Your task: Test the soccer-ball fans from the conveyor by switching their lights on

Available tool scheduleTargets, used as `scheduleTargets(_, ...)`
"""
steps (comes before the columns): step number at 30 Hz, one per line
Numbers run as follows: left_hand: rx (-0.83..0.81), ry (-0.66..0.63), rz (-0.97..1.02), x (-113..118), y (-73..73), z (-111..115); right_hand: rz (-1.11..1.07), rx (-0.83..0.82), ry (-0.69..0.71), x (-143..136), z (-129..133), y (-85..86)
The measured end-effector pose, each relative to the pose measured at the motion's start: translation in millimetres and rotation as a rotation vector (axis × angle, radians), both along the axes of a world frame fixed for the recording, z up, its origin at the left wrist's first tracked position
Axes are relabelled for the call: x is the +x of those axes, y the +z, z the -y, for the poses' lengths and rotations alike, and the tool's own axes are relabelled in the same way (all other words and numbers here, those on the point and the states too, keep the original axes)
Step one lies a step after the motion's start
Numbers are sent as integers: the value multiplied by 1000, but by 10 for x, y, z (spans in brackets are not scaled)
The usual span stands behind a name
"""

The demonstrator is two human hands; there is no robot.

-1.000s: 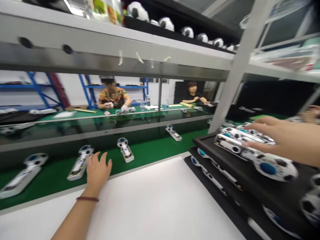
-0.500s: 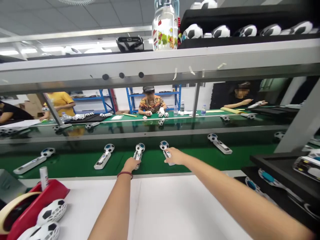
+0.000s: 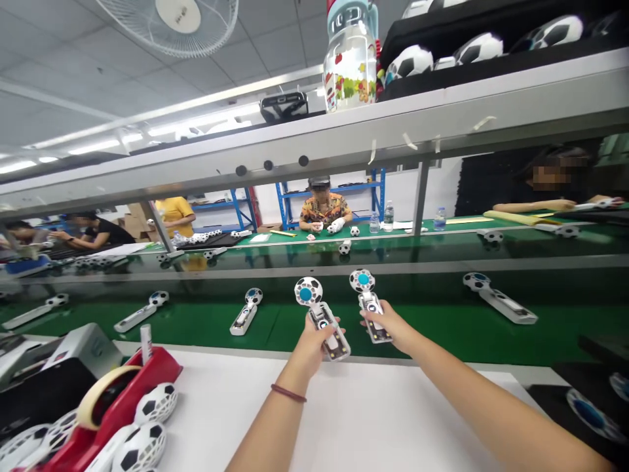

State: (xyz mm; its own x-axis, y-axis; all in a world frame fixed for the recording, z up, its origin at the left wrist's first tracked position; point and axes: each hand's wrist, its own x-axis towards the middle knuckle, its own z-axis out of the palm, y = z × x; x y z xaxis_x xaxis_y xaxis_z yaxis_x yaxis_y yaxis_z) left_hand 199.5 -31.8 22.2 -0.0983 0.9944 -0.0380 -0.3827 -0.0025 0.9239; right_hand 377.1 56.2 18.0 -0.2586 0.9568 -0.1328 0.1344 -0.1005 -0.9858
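Two white handheld units with round football-patterned heads and blue centres are raised over the near edge of the green belt (image 3: pixel 432 341). My left hand (image 3: pixel 314 341) is wrapped round the handle of the left unit (image 3: pixel 308 292), whose open casing shows inner parts. The right unit (image 3: pixel 362 280) is gripped at its handle by my right hand (image 3: pixel 389 322). Both heads point away from me, and the units do not touch. Further left on the belt lies a similar unit (image 3: pixel 244 316); another (image 3: pixel 504 301) rests to the right.
A white work surface (image 3: pixel 373 413) lies below my hands. At the left stand a red tape dispenser (image 3: pixel 111 410) and football-patterned shells (image 3: pixel 140 449). Black trays (image 3: pixel 555 400) sit at the right. A shelf (image 3: pixel 295 144) crosses above; several people work beyond the belt.
Both hands have lifted their units from the belt and brought them nearer. The view has shifted left and tilted, so more units and the fan show.
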Motion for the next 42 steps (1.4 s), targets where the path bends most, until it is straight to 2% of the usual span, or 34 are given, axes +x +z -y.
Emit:
scheduleTargets(4, -49, 14, 103, 257, 55, 7, -284, -89, 0, 140, 214, 169)
scheduleTargets(9, -141, 101, 163, 561, 38, -21, -431, -190, -67, 201, 416, 288)
scheduleTargets(11, -133, 132, 140, 625, 49, 2, -467, -130, -149, 233, 535, 284)
scheduleTargets(14, -71, 192, 61, 665, 58, 50, -453, 107, -269, 310, 720, 223)
scheduleTargets(16, -12, 230, -6, 671, 30, 79, -441, 216, -284, 369, 816, 137)
scheduleTargets(18, 37, 236, -64, 670, -45, 106, -456, 253, -272, 425, 880, 3)
scheduleTargets(22, 100, 164, -124, 650, -318, 176, -492, 281, -169, 498, 939, -359)
scheduleTargets(25, 89, -22, -145, 623, -519, 236, -425, 226, 20, 508, 960, -561)
scheduleTargets(27, 25, -124, -113, 606, -588, 263, -414, 145, 77, 498, 974, -613)
scheduleTargets(30, -70, -157, -18, 583, -584, 285, -530, -42, 77, 482, 993, -610)
scheduleTargets(32, -77, -199, 23, 565, -545, 298, -632, -155, 107, 486, 1004, -597)
scheduleTargets(37, -91, -273, 51, 528, -480, 333, -758, -207, 164, 539, 1022, -582)
scheduleTargets(42, -143, -290, 10, 555, -439, 358, -687, -258, 153, 569, 1045, -512)
